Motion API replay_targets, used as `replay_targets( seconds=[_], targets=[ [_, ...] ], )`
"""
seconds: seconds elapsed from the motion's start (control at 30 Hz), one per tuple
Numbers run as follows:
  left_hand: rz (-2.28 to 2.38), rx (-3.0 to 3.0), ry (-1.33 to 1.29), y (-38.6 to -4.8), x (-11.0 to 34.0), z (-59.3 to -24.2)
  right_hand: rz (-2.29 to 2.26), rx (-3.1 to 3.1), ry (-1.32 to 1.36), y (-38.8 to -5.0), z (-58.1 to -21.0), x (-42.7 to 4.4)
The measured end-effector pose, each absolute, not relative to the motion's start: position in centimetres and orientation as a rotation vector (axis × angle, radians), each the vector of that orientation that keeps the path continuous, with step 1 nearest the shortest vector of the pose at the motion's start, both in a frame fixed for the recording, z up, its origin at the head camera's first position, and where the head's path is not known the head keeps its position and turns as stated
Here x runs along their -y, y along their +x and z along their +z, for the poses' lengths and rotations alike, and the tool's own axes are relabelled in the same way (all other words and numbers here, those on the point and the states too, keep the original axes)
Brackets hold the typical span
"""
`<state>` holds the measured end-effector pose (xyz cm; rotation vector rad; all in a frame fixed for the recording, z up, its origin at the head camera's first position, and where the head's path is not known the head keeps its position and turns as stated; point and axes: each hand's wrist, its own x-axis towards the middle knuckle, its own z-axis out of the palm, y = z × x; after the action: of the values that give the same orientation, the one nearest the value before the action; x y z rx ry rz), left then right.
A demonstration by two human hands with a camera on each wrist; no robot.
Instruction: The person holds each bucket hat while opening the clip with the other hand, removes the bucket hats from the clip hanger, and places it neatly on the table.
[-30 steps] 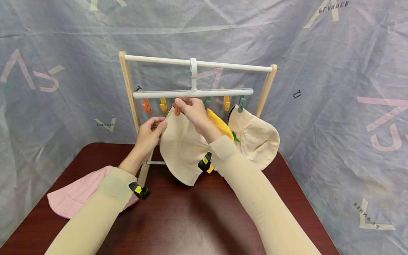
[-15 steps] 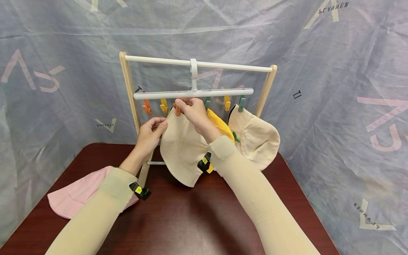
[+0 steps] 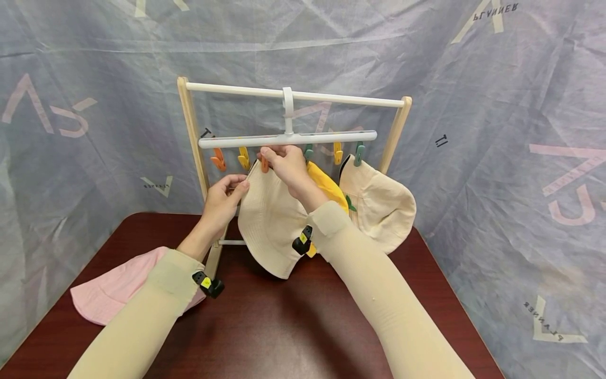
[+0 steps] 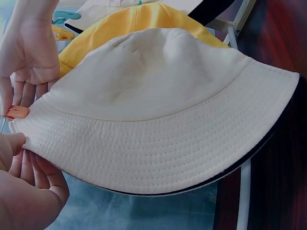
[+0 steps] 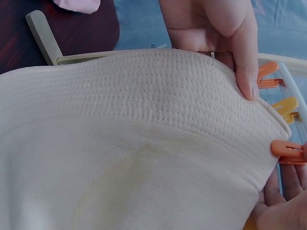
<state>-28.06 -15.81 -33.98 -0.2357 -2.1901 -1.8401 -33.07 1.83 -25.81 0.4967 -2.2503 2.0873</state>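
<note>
Across the last second almost nothing changes: both our hands stay at the same corner of the cream hat [image 3: 272, 210], and only a very slight drift shows in how the hat and the white hanger [image 3: 236, 141] lie. We judge from this that the work at the orange clip [image 3: 264, 163] stands at the same point, with the cloth being kept steady.

Our left hand [image 3: 223, 201] pinches the edge of the brim [image 5: 158, 91], thumb in front and fingers behind. Our right hand [image 3: 290, 167] is just beside it, apart from it, with its thumb and fingers clamped on the orange clip. The clip overlaps the brim's corner; we cannot tell whether it bites the cloth by itself.

The hat is below the hanger, above the counter [image 3: 265, 326], and in front of the yellow hat [image 3: 326, 184]. It hangs sideways from its upper corner, the brim sweeping down on the left and partly hidden by our right forearm on the other side. We see plain, pale cloth, close rows of stitching round the brim, a dark underside [image 4: 212, 180] along the edge, and a soft, slightly dented crown [image 4: 153, 76].
</note>
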Motion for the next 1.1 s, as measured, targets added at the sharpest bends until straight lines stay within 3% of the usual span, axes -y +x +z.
replay_targets(
  seconds=[1.1],
  targets=[
    [-1.856,2.169,-0.243,-27.85,15.66,-34.15,2.096,2.221,0.445,-33.09,-25.75,-1.37]
  ],
)
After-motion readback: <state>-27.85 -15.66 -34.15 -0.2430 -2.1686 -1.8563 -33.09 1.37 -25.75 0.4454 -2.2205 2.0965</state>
